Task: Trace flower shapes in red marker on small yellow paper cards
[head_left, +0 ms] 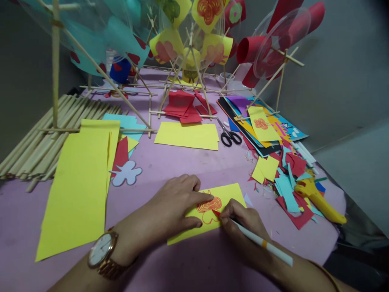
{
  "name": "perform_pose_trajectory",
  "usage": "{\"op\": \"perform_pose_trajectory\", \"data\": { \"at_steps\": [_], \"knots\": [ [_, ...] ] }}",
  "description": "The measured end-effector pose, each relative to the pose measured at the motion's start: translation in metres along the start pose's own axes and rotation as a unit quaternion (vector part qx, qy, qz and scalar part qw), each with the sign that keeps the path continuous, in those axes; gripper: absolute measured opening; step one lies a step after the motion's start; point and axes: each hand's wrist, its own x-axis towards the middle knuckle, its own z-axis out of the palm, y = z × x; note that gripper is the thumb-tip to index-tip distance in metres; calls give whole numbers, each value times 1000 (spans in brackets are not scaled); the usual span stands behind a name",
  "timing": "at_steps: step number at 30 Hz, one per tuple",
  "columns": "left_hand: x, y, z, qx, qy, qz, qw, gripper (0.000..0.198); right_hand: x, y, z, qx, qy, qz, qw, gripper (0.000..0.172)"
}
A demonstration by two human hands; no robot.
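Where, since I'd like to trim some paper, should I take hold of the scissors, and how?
Probably by the black handle loops of the scissors, coming from the near side: the loops lie nearer, while the blades point away.

Left hand (174,202) (thumb (192,222) spread) rests; right hand (248,218) pinches.

The lilac-covered table (182,164) is lit softly and rather dimly, its near edge darkened by shadow beneath the bare forearms (148,234). The plain grey wall (349,85) on the right is dulled, and the far left corner is sunk in gloom. Shapes toward both sides are stretched by a wide lens. The clear round plastic disc (304,23) at far right is rendered hazily; red lines on the yellow rectangular paper card (232,192) are shown fairly crisply.
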Motion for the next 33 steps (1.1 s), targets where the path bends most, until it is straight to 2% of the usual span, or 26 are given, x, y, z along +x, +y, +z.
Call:
{"op": "perform_pose_trajectory", "data": {
  "at_steps": [13, 33],
  "knots": [
    [0, -5, 7, 13, 20, 15, 1000, 54, 1, 7, 1, -25, -21, -74, 997, 10],
    [1, -5, 7, 12, 24, 16, 1000, 54, 3, 6, 1, -54, -38, -108, 992, 13]
  ]
}}
